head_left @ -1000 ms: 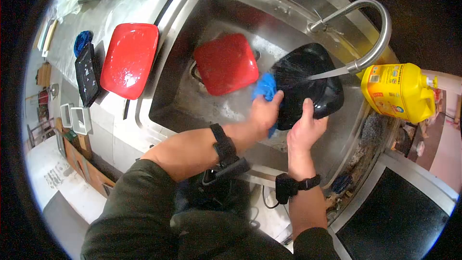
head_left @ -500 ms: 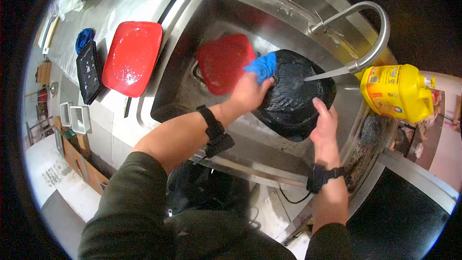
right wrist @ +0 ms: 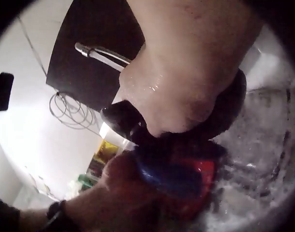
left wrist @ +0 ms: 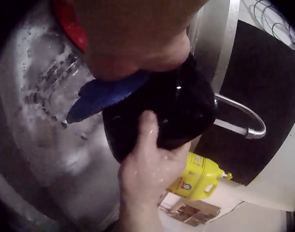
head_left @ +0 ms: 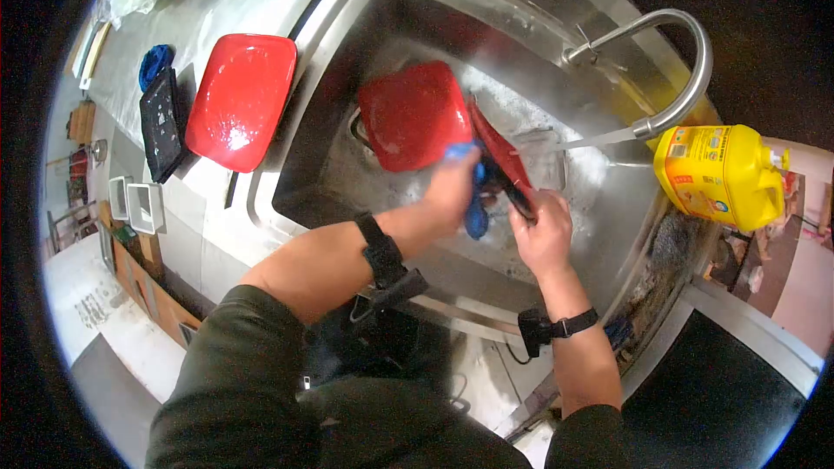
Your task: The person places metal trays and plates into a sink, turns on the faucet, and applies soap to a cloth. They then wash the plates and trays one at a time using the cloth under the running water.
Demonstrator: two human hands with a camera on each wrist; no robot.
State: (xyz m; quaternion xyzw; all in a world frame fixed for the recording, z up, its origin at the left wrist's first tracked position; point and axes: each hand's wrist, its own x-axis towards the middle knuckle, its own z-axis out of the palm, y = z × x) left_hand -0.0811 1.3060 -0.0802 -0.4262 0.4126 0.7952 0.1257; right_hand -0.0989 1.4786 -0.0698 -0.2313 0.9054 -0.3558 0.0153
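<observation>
My right hand [head_left: 547, 234] grips the near end of a plate [head_left: 502, 149], black on one face and red on the other. In the head view the plate stands nearly on edge over the sink, red face toward the running water [head_left: 599, 139]. My left hand [head_left: 447, 189], blurred, holds a blue cloth [head_left: 476, 215] against the black side. The left wrist view shows the right thumb lying on the black face [left wrist: 186, 113], with the cloth [left wrist: 96, 99] beneath the left hand. Behind them, another red plate [head_left: 413, 117] sits in the sink.
A curved faucet [head_left: 702, 56] arches over the sink [head_left: 339, 52] from the right. Beside it stands a yellow pump jug [head_left: 712, 174]. On the left counter lie a red plate [head_left: 243, 104], a black tray [head_left: 162, 126] and a blue scrubber [head_left: 156, 68]. Suds spread over the sink floor.
The plate has turned from showing its broad black face to standing on edge with red showing. The left hand and cloth swept up-left, then came back down along the plate.
</observation>
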